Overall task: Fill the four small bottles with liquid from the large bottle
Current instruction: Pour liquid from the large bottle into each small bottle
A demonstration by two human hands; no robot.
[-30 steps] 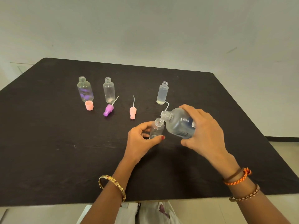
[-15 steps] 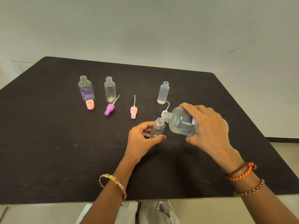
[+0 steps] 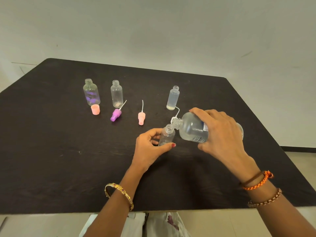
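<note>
- The right hand (image 3: 220,134) grips the large bottle (image 3: 193,129), fingers and thumb curled round its body. Since a second ago it has drawn the bottle a little to the right and laid it flatter, so that it is now tipped nearly on its side.
- The mouth of the large bottle now sits just above and to the right of the neck of the small bottle (image 3: 166,135), very close to it. Whether the two rims touch cannot be told.
- The left hand (image 3: 150,147) has stayed in place: thumb and fingers curl round the lower part of the small bottle and steady it upright on the bench (image 3: 51,151).
- The small bottle looks almost empty, with only a little at its bottom. No stream can be made out between the two mouths, so the pour seems only to be starting.
- Three other small bottles stand uncapped at the far side and have not moved: the left one (image 3: 91,92), the middle one (image 3: 116,94) and the right one (image 3: 173,98), each with little or no liquid.
- Their caps lie on the bench as before: a pink cap (image 3: 95,109), a purple one (image 3: 116,115) and a pink one with a tube (image 3: 141,118).
- Judging from this, the task is at its first bottle, and all four remain to be filled.
</note>
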